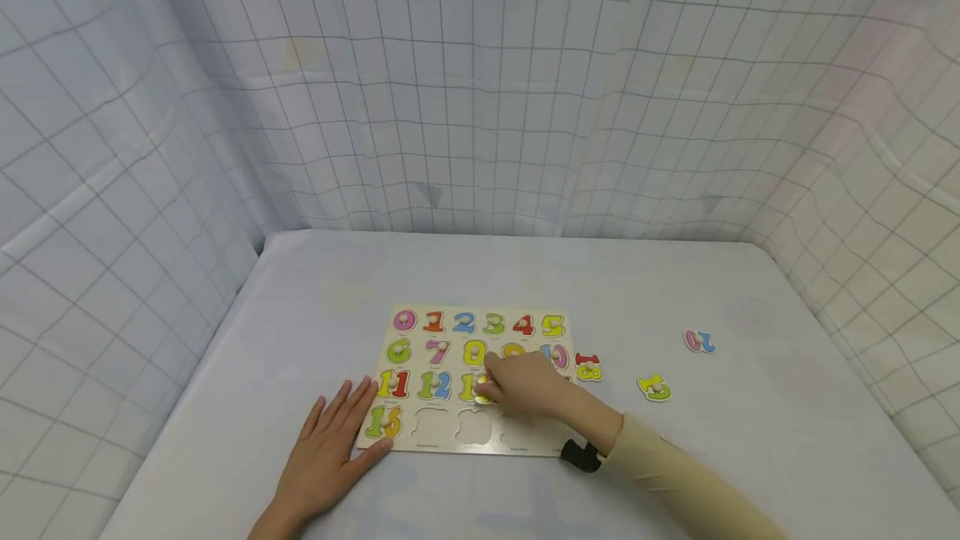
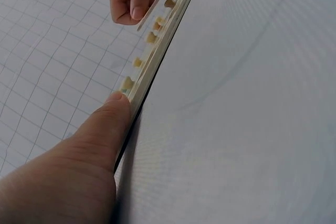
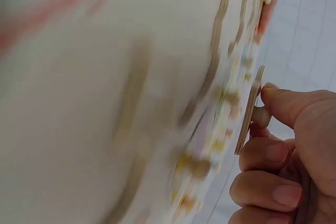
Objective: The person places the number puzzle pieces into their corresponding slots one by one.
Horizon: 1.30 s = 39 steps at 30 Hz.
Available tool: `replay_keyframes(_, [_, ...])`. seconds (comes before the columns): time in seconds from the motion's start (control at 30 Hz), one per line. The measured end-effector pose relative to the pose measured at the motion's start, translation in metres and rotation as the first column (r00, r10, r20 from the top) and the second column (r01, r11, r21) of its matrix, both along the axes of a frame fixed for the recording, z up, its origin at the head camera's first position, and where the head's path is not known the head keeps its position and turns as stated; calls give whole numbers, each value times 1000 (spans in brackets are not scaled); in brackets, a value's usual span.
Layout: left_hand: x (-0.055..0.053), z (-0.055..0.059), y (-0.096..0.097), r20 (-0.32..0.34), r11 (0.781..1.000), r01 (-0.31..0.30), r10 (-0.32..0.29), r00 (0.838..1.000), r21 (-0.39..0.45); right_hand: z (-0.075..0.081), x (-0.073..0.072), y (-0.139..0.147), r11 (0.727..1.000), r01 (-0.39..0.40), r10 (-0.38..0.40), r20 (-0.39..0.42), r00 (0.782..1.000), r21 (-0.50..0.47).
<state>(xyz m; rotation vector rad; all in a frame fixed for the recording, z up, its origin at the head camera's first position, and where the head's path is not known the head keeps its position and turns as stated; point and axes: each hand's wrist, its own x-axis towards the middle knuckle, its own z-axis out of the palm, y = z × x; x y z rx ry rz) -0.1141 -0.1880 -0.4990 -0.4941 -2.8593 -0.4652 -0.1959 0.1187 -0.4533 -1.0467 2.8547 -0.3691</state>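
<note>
A wooden number puzzle board (image 1: 480, 446) lies on the table, its pegged number pieces set in rows, with bare recesses in the bottom row. My right hand (image 1: 528, 383) is over the board near the 13. In the right wrist view its thumb and finger pinch the knob of a thin number puzzle piece (image 3: 250, 114), held edge-on above the board. The number on it cannot be read. My left hand (image 1: 322, 461) rests at the board's left edge, fingers straight; its thumb (image 2: 107, 121) touches the lower left corner.
Right of the board lie a red-and-yellow 18 piece (image 1: 588, 367), a yellow-and-green number piece (image 1: 655, 387) and a pink-and-blue 20 piece (image 1: 699, 341). A black object (image 1: 581, 455) is by the right wrist. Gridded white curtains (image 1: 480, 107) enclose the table's back and sides.
</note>
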Motion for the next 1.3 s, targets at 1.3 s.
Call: replay_keyframes(1.3, [-2, -2, -1, 42, 1000, -8, 8, 999, -7, -8, 28, -89, 987, -32, 27, 30, 999, 158])
